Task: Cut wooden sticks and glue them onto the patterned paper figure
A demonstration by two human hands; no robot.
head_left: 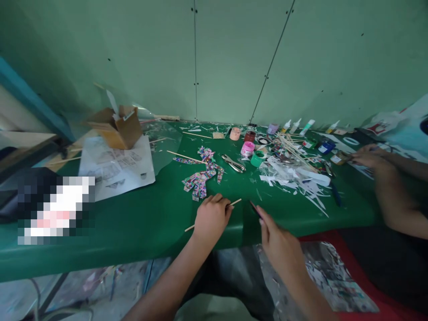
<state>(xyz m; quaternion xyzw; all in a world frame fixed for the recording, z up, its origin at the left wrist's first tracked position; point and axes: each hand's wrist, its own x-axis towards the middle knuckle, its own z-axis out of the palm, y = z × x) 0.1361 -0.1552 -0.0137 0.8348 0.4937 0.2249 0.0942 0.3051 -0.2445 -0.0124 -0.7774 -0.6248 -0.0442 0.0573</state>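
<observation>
My left hand point(211, 217) grips a thin wooden stick point(236, 202) that lies across the near part of the green table point(140, 214). Its ends stick out on both sides of my fist. My right hand point(277, 238) holds a small dark tool with a pinkish tip point(255, 208), pointed toward the stick's right end. Just beyond my hands lies a multicoloured paper figure point(202, 174) made of tiny patterned pieces.
Scissors point(233, 163), small paint pots point(248, 148), glue bottles point(306, 127), a bundle of sticks point(294, 149) and white paper scraps point(294, 176) crowd the right. A cardboard box point(117, 127) and printed sheet point(115, 167) sit left. Another person's arm point(389, 187) rests at the right.
</observation>
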